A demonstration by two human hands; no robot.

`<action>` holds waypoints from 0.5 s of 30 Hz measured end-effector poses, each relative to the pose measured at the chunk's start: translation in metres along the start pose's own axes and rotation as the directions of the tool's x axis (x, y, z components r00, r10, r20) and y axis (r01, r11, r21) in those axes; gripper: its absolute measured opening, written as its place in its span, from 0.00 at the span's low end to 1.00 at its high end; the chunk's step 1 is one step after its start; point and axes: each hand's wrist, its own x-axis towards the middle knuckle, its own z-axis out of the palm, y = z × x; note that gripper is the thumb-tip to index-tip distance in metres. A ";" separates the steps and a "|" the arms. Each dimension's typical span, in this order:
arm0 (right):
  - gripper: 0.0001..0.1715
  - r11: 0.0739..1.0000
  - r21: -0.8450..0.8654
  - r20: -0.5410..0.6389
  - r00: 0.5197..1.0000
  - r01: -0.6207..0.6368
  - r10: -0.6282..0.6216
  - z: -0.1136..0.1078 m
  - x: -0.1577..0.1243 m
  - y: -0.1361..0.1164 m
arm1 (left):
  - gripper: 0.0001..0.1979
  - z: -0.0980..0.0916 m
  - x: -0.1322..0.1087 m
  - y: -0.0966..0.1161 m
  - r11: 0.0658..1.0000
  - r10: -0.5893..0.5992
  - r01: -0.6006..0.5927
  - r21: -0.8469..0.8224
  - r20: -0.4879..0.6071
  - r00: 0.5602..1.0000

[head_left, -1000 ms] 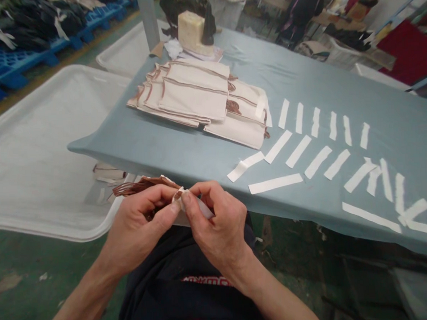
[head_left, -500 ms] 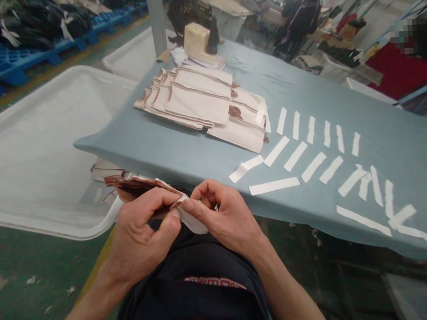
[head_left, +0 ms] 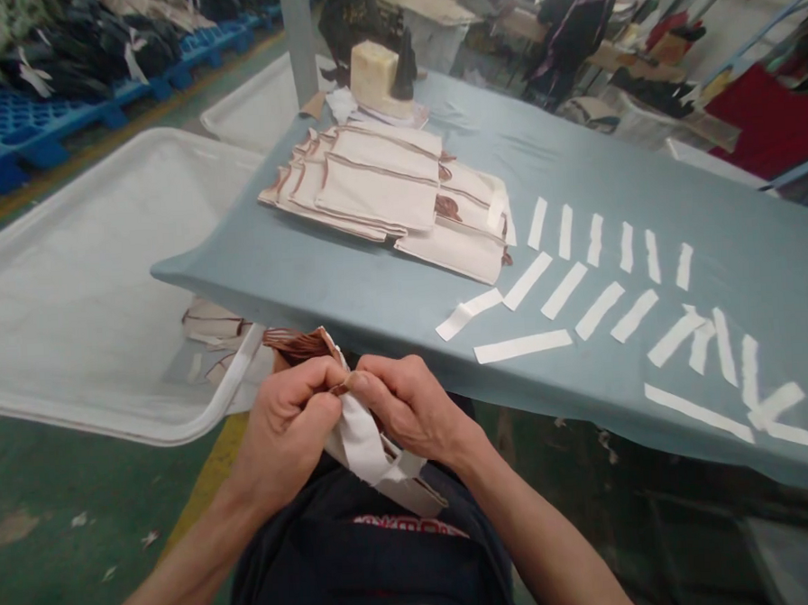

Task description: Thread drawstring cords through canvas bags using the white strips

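Just off the table's near edge I hold a bundle of cream cloth pieces with brown trim [head_left: 298,344]. A white fabric strip [head_left: 362,436] loops over the part that hangs below my fingers. My left hand [head_left: 294,417] is closed, its thumb and forefinger pinching the brown edge of the bundle. Right beside it, my right hand [head_left: 409,401] is closed too, its thumb pressed at the same spot. The two hands touch or nearly touch, and their fingers hide the exact point of grip.
On the blue-covered table [head_left: 349,292] lies a stack of cream cloth pieces [head_left: 377,191]. Several white strips [head_left: 528,281] are laid out to its right. A yellowish block [head_left: 373,74] stands at the back. A white tub [head_left: 92,292] with more cloth pieces stands left.
The bundle has turned: its brown end has swung right and more upright, and its lower end with the white strip now hangs in view. My hands have come closer together.
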 end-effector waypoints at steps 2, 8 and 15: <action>0.32 0.992 -0.100 -0.041 0.996 0.073 -0.077 0.000 0.000 0.005 | 0.12 -0.002 0.004 0.001 1.000 0.006 -0.006 0.008 0.033 0.999; 0.29 0.976 -0.131 -0.300 0.931 0.176 -0.208 -0.009 -0.003 0.005 | 0.13 -0.023 0.020 0.019 0.994 0.037 -0.061 0.088 0.246 0.969; 0.27 0.851 -0.257 -0.128 0.857 0.457 -0.499 -0.029 0.005 -0.042 | 0.13 -0.049 0.028 0.058 0.947 0.084 -0.185 0.264 0.350 0.933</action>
